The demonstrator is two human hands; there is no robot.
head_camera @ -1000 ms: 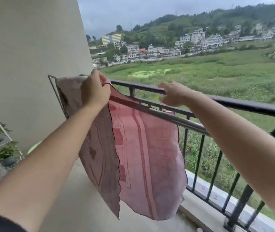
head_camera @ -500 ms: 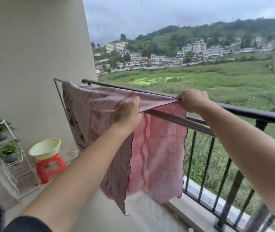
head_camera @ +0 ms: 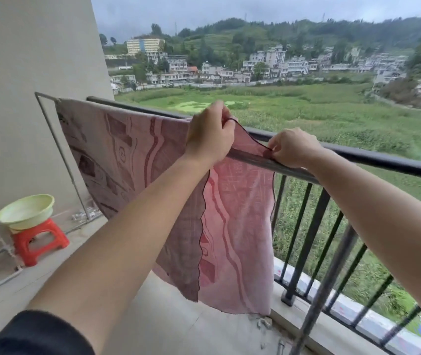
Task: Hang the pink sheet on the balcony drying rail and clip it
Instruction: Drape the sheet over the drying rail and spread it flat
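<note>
Right now the pink sheet is draped over the drying rail, most of it spread toward the wall end of the rail and one corner not yet settled; the left hand is closed, pinching the dark-stitched hem just above the rail, and the right hand is closed too, nipping the same hem where it meets the rail further along; between the two hands the edge sags in a short curve; below the rail two layers hang down, the front one shorter than the one behind it

To do this step well, I would draw the hem taut along the rail, away from the wall end, so the corner lies flat instead of bunched; then even up the two hanging layers, since a lopsided drape looks likely to slide off; keep one hand pressing cloth to the rail while the other fetches a clip; small pale things that may be clips lie on the floor under the rail, though they are too blurred to be sure
</note>
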